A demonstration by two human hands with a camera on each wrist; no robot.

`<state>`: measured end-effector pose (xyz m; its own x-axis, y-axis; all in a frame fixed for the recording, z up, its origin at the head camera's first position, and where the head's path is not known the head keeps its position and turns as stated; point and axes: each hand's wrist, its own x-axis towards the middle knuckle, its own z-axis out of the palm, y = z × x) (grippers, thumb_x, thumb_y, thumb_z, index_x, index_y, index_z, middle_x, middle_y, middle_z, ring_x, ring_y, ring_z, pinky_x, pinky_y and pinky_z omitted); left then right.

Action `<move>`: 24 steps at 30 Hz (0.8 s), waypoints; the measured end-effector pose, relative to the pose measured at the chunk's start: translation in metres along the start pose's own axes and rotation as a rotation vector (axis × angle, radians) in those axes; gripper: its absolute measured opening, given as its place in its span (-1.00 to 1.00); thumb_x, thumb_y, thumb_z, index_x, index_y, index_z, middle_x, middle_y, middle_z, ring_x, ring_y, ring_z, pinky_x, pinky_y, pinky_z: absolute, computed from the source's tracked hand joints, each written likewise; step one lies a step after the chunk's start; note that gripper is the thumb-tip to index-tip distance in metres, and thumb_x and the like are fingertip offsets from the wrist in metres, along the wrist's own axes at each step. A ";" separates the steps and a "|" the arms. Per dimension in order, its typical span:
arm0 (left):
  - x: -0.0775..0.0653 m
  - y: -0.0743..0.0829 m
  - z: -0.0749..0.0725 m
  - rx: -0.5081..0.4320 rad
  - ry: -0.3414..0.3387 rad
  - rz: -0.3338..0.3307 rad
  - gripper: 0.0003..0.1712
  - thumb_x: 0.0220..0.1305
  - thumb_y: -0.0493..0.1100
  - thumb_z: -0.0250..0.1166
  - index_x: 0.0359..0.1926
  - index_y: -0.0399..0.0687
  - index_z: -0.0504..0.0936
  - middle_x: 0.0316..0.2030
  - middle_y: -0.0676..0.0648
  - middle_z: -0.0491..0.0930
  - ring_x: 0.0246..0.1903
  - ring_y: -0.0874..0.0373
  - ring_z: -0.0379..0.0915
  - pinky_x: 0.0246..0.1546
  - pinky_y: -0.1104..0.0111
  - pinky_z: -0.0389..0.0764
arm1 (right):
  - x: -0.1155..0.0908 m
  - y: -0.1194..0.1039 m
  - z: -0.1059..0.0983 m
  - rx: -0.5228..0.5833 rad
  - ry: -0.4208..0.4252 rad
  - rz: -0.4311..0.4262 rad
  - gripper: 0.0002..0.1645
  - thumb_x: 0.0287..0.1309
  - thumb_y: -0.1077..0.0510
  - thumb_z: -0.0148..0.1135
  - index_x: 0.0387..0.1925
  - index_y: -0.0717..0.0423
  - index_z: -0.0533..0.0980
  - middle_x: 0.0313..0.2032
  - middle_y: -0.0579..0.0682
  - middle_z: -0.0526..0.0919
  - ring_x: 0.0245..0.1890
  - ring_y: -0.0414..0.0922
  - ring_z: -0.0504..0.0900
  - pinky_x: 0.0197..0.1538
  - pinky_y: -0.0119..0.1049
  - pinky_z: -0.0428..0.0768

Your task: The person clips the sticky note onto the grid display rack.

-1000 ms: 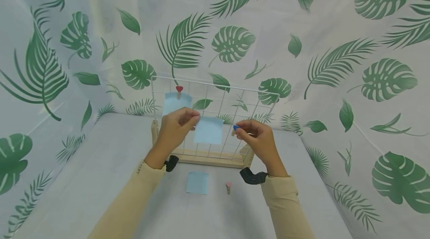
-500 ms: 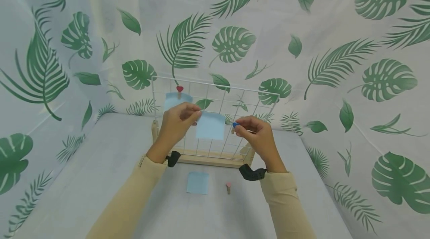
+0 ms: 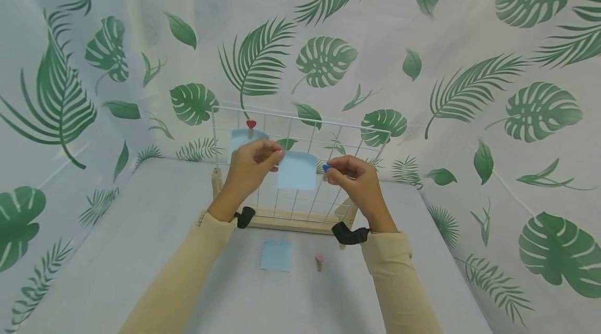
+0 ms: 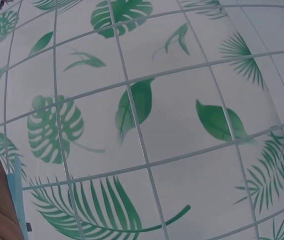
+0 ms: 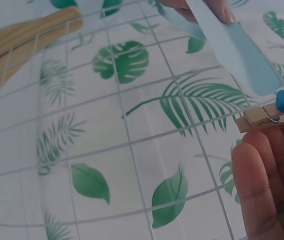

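My left hand [image 3: 255, 167] pinches a light blue paper square [image 3: 297, 170] by its left upper edge, in front of a white wire grid [image 3: 324, 133]. To the right of that paper, my right hand [image 3: 357, 180] holds a small wooden clothespin [image 5: 261, 117] with a blue top between thumb and fingers. In the right wrist view the clothespin lies close to the paper's edge. Behind my left hand, another blue paper [image 3: 240, 137] hangs on the grid under a clothespin with a red heart [image 3: 251, 124].
The grid stands in a wooden base [image 3: 291, 223]. On the white table in front lie one more blue paper [image 3: 276, 255] and a clothespin with a pink heart [image 3: 319, 262]. A leaf-printed cloth [image 3: 375, 26] surrounds the table at the back and sides.
Both hands have risen, the left also shifting slightly right with the paper. The right hand has brought the blue-topped clothespin up and a little left. The things on the table stay put.
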<state>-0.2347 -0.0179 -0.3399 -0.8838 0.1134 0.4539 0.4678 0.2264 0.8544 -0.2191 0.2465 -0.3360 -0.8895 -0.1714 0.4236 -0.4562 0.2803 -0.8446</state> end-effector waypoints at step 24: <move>0.012 0.003 0.005 -0.051 0.077 -0.066 -0.82 0.51 -0.21 0.42 -0.02 -0.25 0.73 -0.16 -0.23 0.82 -0.29 -0.02 0.77 -0.23 0.37 0.80 | 0.017 -0.006 0.006 0.030 -0.030 -0.030 -0.79 0.39 0.38 0.34 -0.04 0.50 0.65 -0.18 0.04 0.79 -0.25 -0.27 0.75 -0.05 -0.39 0.78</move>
<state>-0.2444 -0.0111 -0.3332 -0.9107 0.0249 0.4123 0.4097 0.1814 0.8940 -0.2312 0.2362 -0.3253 -0.8738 -0.2080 0.4395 -0.4816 0.2457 -0.8413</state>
